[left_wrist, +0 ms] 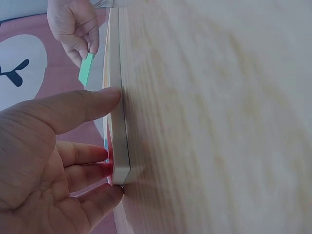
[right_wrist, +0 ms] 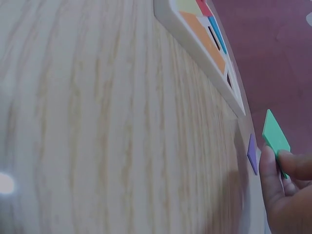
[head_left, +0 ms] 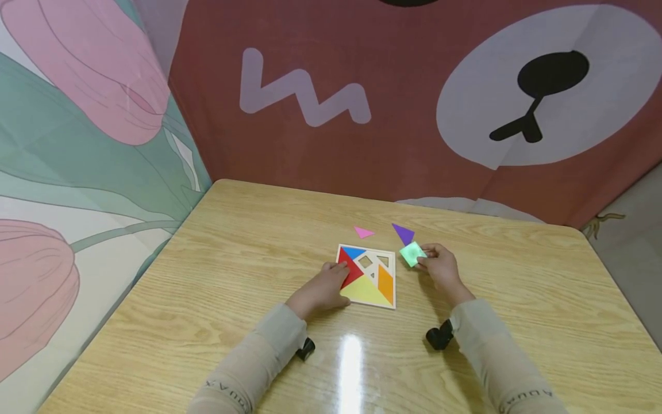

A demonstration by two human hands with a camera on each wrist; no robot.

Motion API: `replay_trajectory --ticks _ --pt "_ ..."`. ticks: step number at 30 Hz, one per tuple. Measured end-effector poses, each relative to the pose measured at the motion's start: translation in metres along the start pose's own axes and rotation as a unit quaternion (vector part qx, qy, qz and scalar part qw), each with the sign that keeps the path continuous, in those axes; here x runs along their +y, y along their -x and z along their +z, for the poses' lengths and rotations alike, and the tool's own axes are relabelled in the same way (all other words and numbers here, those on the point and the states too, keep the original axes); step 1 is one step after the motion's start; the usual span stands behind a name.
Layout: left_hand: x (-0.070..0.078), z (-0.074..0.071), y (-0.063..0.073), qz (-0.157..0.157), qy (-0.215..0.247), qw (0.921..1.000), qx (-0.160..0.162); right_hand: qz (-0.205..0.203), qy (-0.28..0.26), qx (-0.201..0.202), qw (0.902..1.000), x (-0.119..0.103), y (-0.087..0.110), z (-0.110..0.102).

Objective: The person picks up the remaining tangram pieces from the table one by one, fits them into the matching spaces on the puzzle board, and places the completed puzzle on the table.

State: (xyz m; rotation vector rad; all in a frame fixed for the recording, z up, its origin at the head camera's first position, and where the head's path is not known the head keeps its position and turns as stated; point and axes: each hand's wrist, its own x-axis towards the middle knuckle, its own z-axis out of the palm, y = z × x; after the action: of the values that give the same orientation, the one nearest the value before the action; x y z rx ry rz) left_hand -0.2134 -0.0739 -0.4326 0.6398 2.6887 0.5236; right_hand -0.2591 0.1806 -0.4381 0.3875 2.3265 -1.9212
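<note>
The right grip point(head_left: 439, 267) pinches one green square point(head_left: 412, 254), thumb close to fingers. The left grip point(head_left: 323, 287), moderately spread, holds the board point(head_left: 374, 262) by a corner, fingers reaching the red piece point(head_left: 354, 271). Lettering on the right sleeve point(head_left: 496, 351) seems to read "AQUA". Four pieces sit in the board, between the grips, with three bare slots. Beyond them, two triangles, pink point(head_left: 364, 232) and purple point(head_left: 403, 233), lie on the surface point(head_left: 258, 241).
</note>
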Motion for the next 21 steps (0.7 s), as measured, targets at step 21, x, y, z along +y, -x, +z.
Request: replay_trajectory --ticks 21 --pt "-0.001 0.0 -0.001 0.006 -0.005 1.0 0.004 -0.002 -0.037 -0.024 0.999 -0.002 0.006 0.016"
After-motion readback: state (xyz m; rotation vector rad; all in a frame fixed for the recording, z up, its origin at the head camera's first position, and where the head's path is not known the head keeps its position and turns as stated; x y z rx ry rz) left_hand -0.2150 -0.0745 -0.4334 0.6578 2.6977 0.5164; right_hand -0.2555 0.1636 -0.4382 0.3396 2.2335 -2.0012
